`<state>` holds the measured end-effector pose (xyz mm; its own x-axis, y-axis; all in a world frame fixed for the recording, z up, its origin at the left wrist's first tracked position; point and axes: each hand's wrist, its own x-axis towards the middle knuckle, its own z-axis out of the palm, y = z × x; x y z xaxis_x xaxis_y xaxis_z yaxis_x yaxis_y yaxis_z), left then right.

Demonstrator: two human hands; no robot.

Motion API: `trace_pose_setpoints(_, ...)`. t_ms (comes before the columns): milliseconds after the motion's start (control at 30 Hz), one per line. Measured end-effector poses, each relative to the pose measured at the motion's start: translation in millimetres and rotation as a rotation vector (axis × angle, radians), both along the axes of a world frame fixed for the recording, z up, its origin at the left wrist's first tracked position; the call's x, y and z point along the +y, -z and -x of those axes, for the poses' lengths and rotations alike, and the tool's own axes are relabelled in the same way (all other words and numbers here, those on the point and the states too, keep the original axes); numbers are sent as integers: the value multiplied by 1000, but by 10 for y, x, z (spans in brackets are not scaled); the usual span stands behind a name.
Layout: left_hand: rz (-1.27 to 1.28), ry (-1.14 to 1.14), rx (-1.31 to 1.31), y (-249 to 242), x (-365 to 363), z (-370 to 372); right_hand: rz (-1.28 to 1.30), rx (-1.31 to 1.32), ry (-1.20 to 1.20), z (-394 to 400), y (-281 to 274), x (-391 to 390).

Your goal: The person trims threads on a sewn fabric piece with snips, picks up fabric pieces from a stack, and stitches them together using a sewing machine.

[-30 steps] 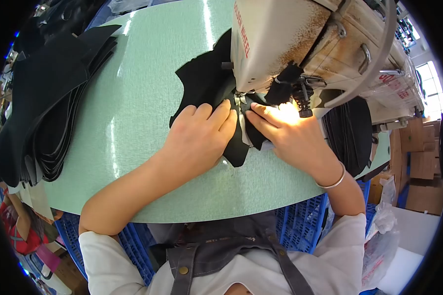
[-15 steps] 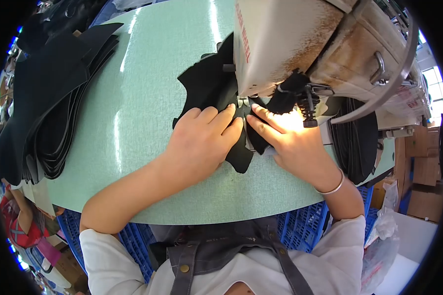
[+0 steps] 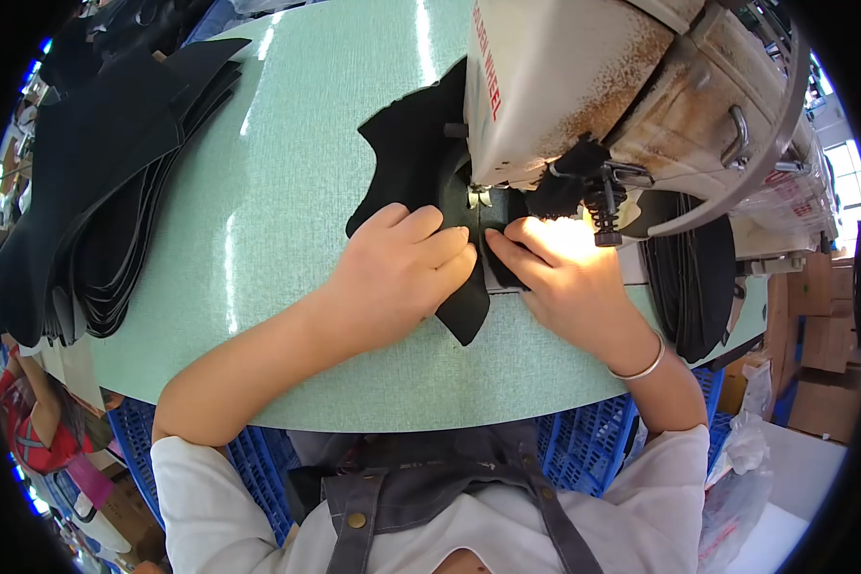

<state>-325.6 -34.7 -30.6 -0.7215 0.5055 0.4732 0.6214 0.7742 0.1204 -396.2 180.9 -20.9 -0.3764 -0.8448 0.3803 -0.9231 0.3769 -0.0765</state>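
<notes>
A black sheet piece (image 3: 407, 143), like leather or thick fabric, lies under the presser foot (image 3: 478, 197) of a worn white sewing machine (image 3: 564, 86). My left hand (image 3: 392, 273) has its fingers curled on the piece's left part, in front of the foot, with a pointed end sticking out below. On the other side of the seam line, my right hand (image 3: 574, 282) pinches the right part under the machine's lamp light. Both hands hide some of the piece, and the fingertips of each are close to the foot.
Black cut pieces (image 3: 96, 163) are stacked at the left edge of the green tabletop (image 3: 287, 191). Another black stack (image 3: 684, 277) lies right of the machine. Below the table are blue plastic crates (image 3: 584, 445). A person in red (image 3: 43, 426) is at far left.
My fingertips have drawn slightly back from the presser foot, and the left fingers are more curled. The black piece has shifted a little, its lower tip now slightly nearer me.
</notes>
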Motion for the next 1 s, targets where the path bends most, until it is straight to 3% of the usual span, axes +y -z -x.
trace_pose_setpoints(233,-9,-29,-43,-4,-65,91,-17,-119,34,103,81,31)
trace_pose_setpoints(300,-44,-36,-54,2,-80,123,75,40,-15,189,157,9)
trace_pose_setpoints(400,-53,-58,-60,3,-69,143,-72,30,38,187,165,33)
trace_pose_setpoints(533,-50,16,18,2,-35,45,107,62,-94,79,3,-1)
trace_pose_setpoints(633,-55,53,-25,27,-45,20,-18,53,-61,8,-46,31)
trace_pose_setpoints(1000,4,49,-57,-35,-32,37,19,43,14,-24,-71,-18)
